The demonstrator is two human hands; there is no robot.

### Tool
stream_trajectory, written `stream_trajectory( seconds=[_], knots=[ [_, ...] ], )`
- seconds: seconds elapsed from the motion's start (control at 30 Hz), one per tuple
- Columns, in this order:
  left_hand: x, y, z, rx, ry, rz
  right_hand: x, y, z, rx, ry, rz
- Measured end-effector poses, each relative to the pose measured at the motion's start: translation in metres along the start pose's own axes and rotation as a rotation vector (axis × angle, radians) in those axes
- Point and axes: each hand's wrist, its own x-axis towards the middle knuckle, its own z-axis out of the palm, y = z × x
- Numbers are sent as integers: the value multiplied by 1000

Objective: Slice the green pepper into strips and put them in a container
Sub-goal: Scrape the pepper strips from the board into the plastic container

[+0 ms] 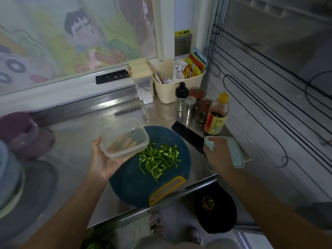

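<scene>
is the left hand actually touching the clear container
Touching. The head view shows the left hand cupping the container from below: its fingers show through the clear base and the thumb lies against the side.

The left hand (pixel 102 159) holds a clear plastic container (pixel 124 137) tilted above the round teal cutting board (pixel 129 184), just beside a pile of green pepper strips (pixel 158 159). The right hand (pixel 218 158) touches a pale green lid (pixel 233 150) near a black knife (pixel 186 133).

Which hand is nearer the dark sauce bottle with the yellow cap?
Right. The right hand sits just in front of the sauce bottle, on a pale green lid. The left hand is across the round blue cutting board, holding a clear plastic container.
</scene>
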Motion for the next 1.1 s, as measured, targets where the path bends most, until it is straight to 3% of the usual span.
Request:
stream_trajectory(
  seconds=[0.13,0.23,0.3,0.33,0.47,0.63,0.77,0.83,1.0,1.1],
  knots=[
    [-4,11,-25,72,146,52,-1,-21,24,172,-343,253],
    [-8,18,-41,224,270,87,1,-30,36,-43,-434,346],
    [-11,15,-52,242,294,96,1,-35,40,-284,-479,203],
    [-13,12,-58,228,298,100,4,-37,44,-279,-498,199],
    [-14,-2,-77,162,274,151,17,-37,61,-87,-345,278],
    [-11,-4,-86,90,252,190,30,-41,72,-146,-314,313],
    [-6,-5,-84,137,250,164,41,-44,72,-86,-272,461],
    [-5,-3,-84,152,241,158,48,-42,73,4,-283,533],
    [-10,1,-87,113,214,141,63,-34,74,281,-313,500],
    [-14,1,-85,115,207,142,59,-38,76,480,-466,544]
  ],
)
